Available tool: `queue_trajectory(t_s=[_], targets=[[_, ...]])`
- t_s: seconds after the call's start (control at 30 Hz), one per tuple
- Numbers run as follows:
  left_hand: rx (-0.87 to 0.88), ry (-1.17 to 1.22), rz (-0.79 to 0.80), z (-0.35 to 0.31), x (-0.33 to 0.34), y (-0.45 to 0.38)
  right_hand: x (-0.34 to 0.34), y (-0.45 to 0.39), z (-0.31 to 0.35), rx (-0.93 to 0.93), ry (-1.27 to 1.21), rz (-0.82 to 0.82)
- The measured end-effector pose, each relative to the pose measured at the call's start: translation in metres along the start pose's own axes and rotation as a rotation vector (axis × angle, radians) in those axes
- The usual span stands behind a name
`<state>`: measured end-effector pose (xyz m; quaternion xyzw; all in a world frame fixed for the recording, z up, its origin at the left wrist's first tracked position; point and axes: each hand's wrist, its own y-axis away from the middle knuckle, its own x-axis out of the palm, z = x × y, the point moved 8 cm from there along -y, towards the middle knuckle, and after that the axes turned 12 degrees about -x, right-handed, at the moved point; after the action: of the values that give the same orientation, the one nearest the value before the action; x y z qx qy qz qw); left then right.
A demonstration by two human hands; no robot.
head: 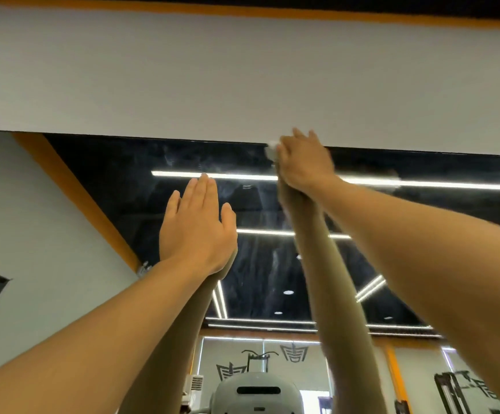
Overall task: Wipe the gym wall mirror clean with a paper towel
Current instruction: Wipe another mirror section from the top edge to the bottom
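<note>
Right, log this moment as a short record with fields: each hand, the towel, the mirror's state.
left hand: left hand flat, fingers straight, palm against the mirror
right hand: right hand presses the paper towel at the mirror's top edge
paper towel: white, bunched, mostly hidden under the fingers
mirror: hazy smears left of and below the towel
above mirror: grey wall with an orange strip
</note>
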<state>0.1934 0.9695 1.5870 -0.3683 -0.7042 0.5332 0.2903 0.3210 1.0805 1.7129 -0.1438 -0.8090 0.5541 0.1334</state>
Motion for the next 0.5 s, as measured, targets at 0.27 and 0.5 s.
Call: queue_trajectory(t_s=[0.27, 0.5], targets=[[0.017, 0.043, -0.034, -0.001, -0.006, 0.000, 0.027, -0.012, 0.060, -0.277, -0.079, 0.085], [0.031, 0.040, -0.039, 0.001, -0.003, -0.002, -0.039, 0.056, -0.126, 0.097, -0.022, 0.019]])
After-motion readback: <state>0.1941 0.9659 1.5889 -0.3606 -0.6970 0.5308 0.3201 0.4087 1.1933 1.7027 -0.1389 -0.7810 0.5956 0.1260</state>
